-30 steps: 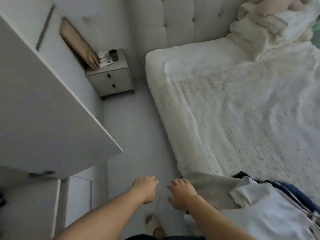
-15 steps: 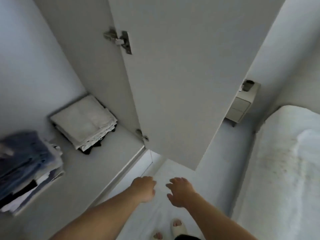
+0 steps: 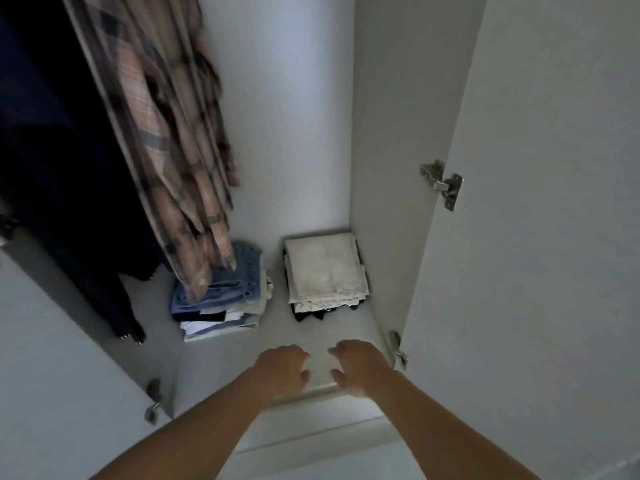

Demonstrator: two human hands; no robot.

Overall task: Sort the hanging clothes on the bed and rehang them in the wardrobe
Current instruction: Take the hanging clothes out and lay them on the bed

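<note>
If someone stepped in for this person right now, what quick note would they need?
Left hand and right hand: both empty, fingers relaxed, held out over the wardrobe shelf.
Already hanging: a plaid garment and dark clothes.
On the shelf: a stack of folded jeans and a stack of folded cream cloth.
The bed is out of view, so what remains there cannot be told.

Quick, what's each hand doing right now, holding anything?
Left hand: open, fingers loosely curled, holding nothing.
Right hand: open, fingers loosely curled, holding nothing.
</note>
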